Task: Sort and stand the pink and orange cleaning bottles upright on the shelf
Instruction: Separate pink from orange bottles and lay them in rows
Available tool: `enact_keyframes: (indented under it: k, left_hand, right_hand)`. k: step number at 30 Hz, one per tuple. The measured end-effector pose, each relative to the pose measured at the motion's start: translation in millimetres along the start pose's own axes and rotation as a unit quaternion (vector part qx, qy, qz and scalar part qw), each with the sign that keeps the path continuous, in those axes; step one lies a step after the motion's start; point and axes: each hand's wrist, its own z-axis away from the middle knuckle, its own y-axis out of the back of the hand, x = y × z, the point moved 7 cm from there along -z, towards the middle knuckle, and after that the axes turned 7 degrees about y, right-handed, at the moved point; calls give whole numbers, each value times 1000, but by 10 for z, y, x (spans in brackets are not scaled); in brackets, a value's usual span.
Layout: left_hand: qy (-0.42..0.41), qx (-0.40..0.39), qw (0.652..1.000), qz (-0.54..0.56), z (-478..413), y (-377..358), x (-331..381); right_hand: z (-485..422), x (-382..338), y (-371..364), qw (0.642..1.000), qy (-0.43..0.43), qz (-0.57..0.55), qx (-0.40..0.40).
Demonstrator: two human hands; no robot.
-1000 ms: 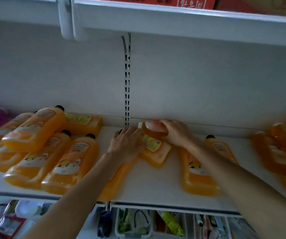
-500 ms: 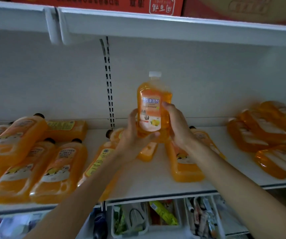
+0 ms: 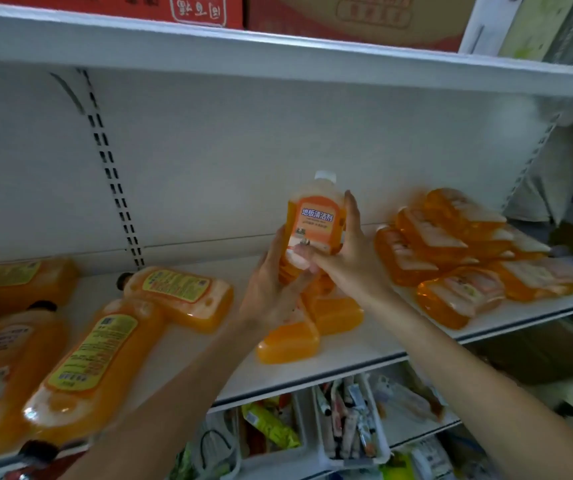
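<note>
I have the orange bottle [image 3: 316, 220] between both grips. The left grip [image 3: 271, 292] is curled round its lower left side, and the right grip [image 3: 351, 258] clasps the right edge, with one finger running up towards the shoulder and the thumb across the front low down. Its long axis stands nearly upright, white cap [image 3: 325, 175] on top and label facing me. It sits just above and ahead of my grips, raised off the shelf [image 3: 354, 355]. My fingers hide the base, so I cannot tell how far clear it is.

The coming move turns on where the base can land. Directly under the grips lie two orange bottles on their sides [image 3: 288, 341], so straight down is blocked. The strip of shelf beyond the grips, against the back wall, looks bare, and I judge that the better spot. The right grip is nearer to it.

Out to the right of the right grip a heap of orange bottles [image 3: 468, 254] lies flat and stacked, near enough to nudge. To the left of the left grip, black-capped orange bottles [image 3: 177, 296] lie on their sides. I see no pink bottle from here.
</note>
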Motion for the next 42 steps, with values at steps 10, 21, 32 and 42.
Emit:
enact_keyframes:
  k: [10,21,32,42]
  left_hand:
    - [-24,-22,988,-151,-318,-746,239]
    - [28,-42,912,-408,-232,-837,15]
    - [7,1,911,-413,-251,-878,12]
    - [7,77,959,-272,-85,-411,186]
  right_hand:
    - [-81,780,656,997,-46,-64,-15]
    - [-437,1073,684,989,36,63,-127]
    - [-566,1568,658,932,38,324,-157]
    - [-583,1270,410,880,80,433,-178]
